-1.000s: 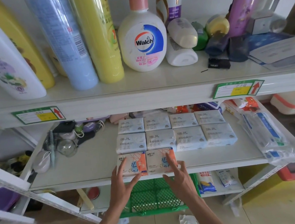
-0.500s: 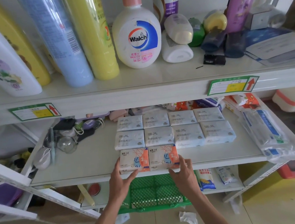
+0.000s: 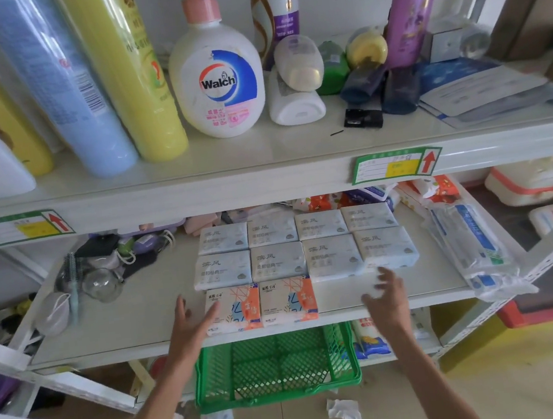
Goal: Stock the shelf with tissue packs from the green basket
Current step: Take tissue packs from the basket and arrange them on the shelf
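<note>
- right hand (image 3: 386, 296) has been drawn rightward off the orange tissue packs (image 3: 287, 301), fingers spread, nothing held.
- left hand (image 3: 186, 323) is laid open at their left edge.
- green basket (image 3: 275, 364) is seen below them, pale packs (image 3: 277, 262) behind.

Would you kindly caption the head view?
Left hand and right hand open beside shelved tissue packs, green basket below.

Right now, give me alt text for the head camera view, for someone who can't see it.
Two open hands, left hand and right hand, flank two orange-patterned tissue packs at the front of a white shelf, with eight pale blue packs in two rows behind them. A green basket sits below.
</note>
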